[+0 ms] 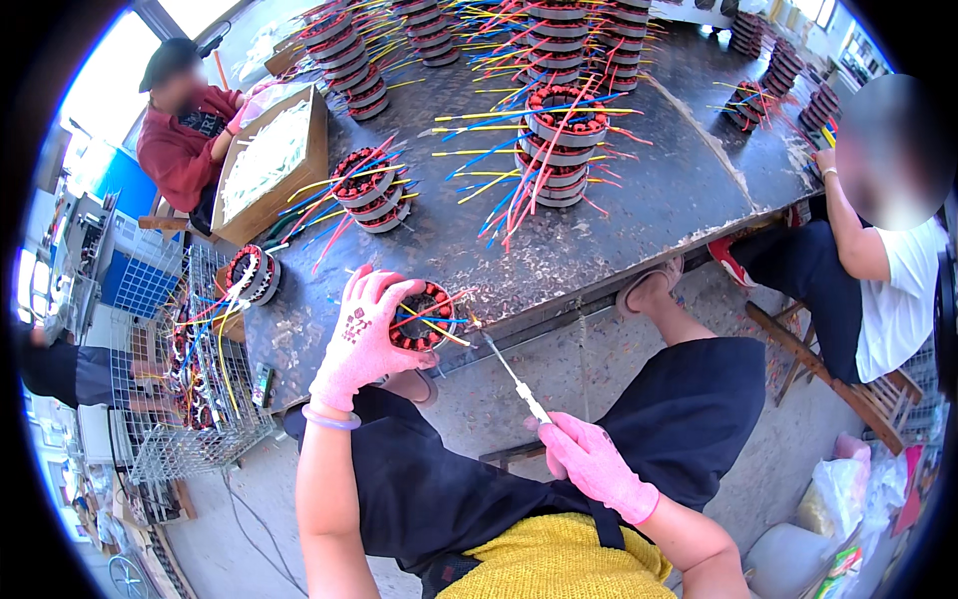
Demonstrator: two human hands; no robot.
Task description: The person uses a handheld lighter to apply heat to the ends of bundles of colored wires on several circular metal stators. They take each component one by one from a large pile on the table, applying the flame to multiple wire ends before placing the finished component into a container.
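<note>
Holding a wound motor stator (423, 315) at the near edge of the bench (619, 215), left hand (364, 334) in a pink glove, grip clamped around the stator's left rim with fingers curled over the top. Right hand (589, 461), also pink-gloved, grip shut on the handle of a thin metal pick (507, 369); tip aimed up-left, just beside the stator's right rim, near the yellow and red lead wires (439, 327) fanning out. Contact between tip and winding not discernible.

Step in hand, by judgement: dressing or tucking leads at the stator with the pick. Next move likely calls for a fine, steady approach of the tip into the winding gap, stator kept still.

Stator thus up-left of the right grip, one pick-length apart. Stacks of finished stators (554, 150) further back on bench; wire basket (195, 369) to the left.
</note>
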